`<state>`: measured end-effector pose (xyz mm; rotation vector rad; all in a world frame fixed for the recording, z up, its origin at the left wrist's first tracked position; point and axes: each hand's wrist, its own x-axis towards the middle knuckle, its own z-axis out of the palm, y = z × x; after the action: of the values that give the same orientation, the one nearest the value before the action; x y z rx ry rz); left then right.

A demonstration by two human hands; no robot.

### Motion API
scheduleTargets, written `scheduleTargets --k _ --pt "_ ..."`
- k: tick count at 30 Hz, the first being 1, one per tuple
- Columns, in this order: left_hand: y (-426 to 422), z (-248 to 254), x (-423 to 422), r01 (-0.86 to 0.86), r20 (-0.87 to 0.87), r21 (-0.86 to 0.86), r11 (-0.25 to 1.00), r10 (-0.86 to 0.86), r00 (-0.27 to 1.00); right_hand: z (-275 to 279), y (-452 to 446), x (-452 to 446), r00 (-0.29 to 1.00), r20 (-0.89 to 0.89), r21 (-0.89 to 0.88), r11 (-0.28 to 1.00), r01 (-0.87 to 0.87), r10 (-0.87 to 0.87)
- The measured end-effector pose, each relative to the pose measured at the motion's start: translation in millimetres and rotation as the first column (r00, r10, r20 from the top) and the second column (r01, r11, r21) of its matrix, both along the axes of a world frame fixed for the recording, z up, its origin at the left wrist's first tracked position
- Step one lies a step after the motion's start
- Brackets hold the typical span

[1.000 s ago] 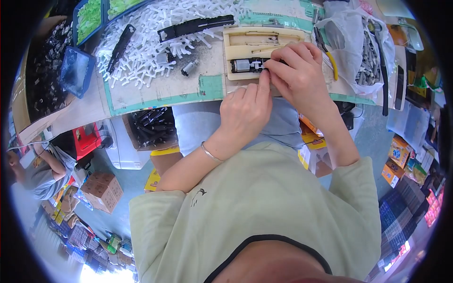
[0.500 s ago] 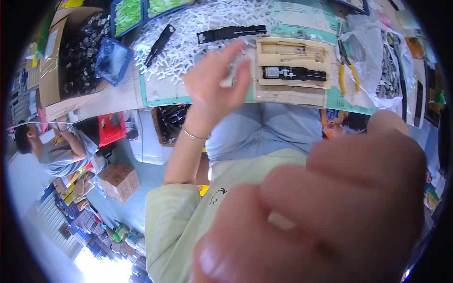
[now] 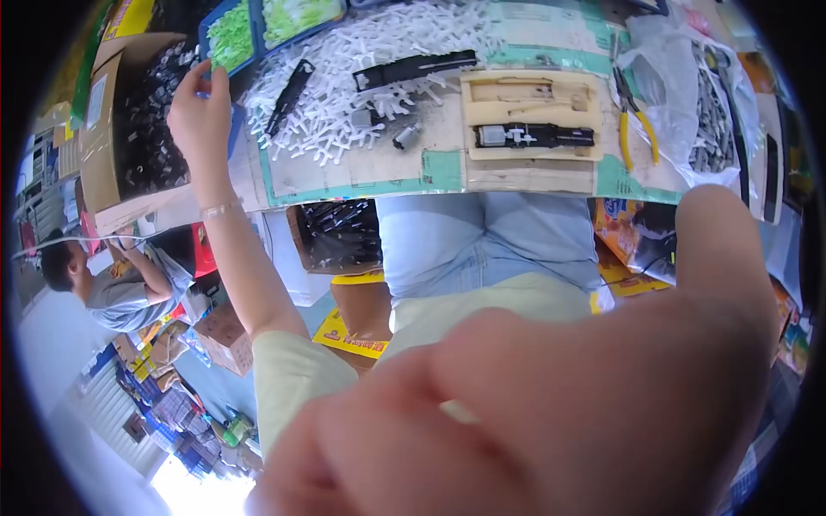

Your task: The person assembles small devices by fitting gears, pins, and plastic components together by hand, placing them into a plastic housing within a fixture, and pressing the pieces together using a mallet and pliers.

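My left hand [image 3: 200, 120], with a bracelet at the wrist, is over the edge of the blue bin [image 3: 235, 129], just below a tray of green pieces [image 3: 231, 39]. Its thumb and forefinger are slightly apart, with nothing visible between them. Large and blurred in front of the camera, my right hand [image 3: 533, 387] has folded fingers; anything inside them is hidden. On the table, a cream fixture [image 3: 529, 79] holds a black housing [image 3: 559, 136] with a silver motor and white part. Two small motor-like parts, one of them a cylinder [image 3: 407, 136], lie left of the fixture.
White plastic pieces [image 3: 413, 34] are heaped behind two black housings, including a long one [image 3: 413, 70]. Yellow-handled pliers [image 3: 637, 129] lie right of the fixture, beside a bag of metal parts [image 3: 710, 129]. A cardboard box [image 3: 99, 129] holds small black parts. Another person [image 3: 129, 292] sits at left.
My left hand has moved left, from beside the fixture to the blue bin. The small cylindrical part now shows fully. My right hand has shifted left and down in view.
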<state>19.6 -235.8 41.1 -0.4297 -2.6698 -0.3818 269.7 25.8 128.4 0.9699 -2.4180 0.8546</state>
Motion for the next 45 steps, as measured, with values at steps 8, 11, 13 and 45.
scheduleTargets --k 8,11,13,45 --pt "-11.2 -18.3 -84.6 -0.138 0.136 -0.293 0.946 0.184 0.973 10.8 1.1 11.3 0.997 -0.011 0.0 0.997 0.081 -0.081" --pt "-3.5 -20.5 -98.5 -0.121 0.21 -0.35 0.929 0.204 0.956 20.0 2.6 15.3 0.98 -0.033 -0.023 0.98 0.198 -0.198" --pt "-2.9 -26.7 -107.7 -0.132 0.215 -0.361 0.923 0.22 0.951 24.7 11.4 10.4 0.924 -0.012 -0.029 0.924 0.381 -0.382" --pt "49.6 -19.9 -42.4 0.265 0.075 0.764 0.588 -0.489 0.869 -101.4 122.7 -160.2 0.844 0.46 -0.585 0.621 0.522 -0.276"
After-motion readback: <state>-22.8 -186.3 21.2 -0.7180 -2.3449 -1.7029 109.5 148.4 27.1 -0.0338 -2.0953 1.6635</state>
